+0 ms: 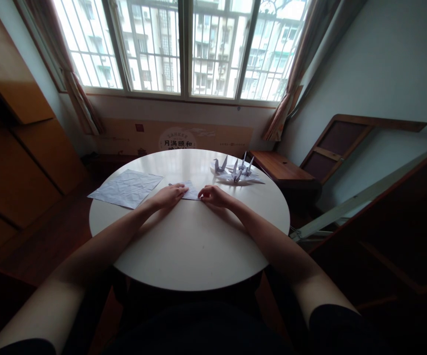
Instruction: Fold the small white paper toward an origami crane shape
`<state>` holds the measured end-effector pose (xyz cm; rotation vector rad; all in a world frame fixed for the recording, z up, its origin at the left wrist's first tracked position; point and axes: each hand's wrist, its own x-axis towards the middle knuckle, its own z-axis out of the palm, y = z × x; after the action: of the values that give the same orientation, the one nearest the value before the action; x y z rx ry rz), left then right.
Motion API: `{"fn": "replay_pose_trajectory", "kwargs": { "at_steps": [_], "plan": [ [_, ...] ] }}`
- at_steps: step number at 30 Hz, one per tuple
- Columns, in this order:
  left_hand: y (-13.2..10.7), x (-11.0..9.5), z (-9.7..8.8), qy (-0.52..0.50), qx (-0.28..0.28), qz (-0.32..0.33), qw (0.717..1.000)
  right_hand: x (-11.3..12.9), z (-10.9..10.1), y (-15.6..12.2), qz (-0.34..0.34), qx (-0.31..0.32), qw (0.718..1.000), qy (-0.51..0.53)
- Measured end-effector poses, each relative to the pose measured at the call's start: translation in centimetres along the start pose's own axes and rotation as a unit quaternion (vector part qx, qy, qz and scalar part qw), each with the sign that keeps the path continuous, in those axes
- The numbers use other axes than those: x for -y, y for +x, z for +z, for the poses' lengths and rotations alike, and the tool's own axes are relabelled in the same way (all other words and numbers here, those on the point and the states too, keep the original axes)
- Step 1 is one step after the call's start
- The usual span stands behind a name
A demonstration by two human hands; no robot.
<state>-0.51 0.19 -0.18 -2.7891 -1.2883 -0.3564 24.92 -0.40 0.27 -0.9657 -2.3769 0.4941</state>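
Observation:
A small folded piece of pale paper [191, 191] lies on the white round table [184, 246], between my two hands. My left hand [172, 193] covers its left part, holding it against the tabletop with the fingers closed together. At the paper's right corner, my right hand [211, 195] is curled, thumb and forefinger pinching the edge. The folds under my left hand are hidden. Several folded paper cranes [236, 171] stand beyond my right hand, on flat paper.
A stack of creased paper sheets [126, 188] overhangs the table's left edge slightly. Behind the table is a barred window [184, 49] with curtains. A low wooden cabinet [282, 165] stands at the right rear, and a dark slanted wooden panel [391, 236] is close on the right.

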Motion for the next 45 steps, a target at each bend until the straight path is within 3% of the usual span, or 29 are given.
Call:
{"fn": "replay_pose_trajectory", "kwargs": {
  "at_steps": [10,19,22,28,36,40,45],
  "plan": [
    [0.1,0.6,0.0,0.032,0.092,-0.121,0.988,-0.2,-0.3,-0.1,0.004,0.029,0.999,0.015],
    [0.2,0.1,-0.1,0.018,0.12,-0.136,0.983,0.0,-0.5,-0.2,0.011,0.049,0.999,0.016],
    [0.2,-0.3,-0.2,0.008,0.113,-0.118,0.987,-0.1,-0.5,-0.2,0.012,0.052,0.998,0.018],
    [-0.2,-0.9,-0.3,-0.041,0.126,-0.019,0.991,-0.4,-0.4,-0.1,0.015,0.053,0.998,0.019],
    [-0.2,-1.0,-0.7,-0.052,0.127,-0.002,0.99,-0.4,-0.3,-0.2,0.011,0.049,0.999,0.007],
    [-0.1,-0.6,-0.6,-0.069,0.117,0.008,0.991,-0.7,0.0,-0.1,-0.025,-0.006,1.0,-0.012],
    [0.5,0.8,0.8,-0.165,0.078,0.097,0.978,-1.0,0.0,0.1,-0.081,-0.059,0.995,-0.007]
  ]
}}
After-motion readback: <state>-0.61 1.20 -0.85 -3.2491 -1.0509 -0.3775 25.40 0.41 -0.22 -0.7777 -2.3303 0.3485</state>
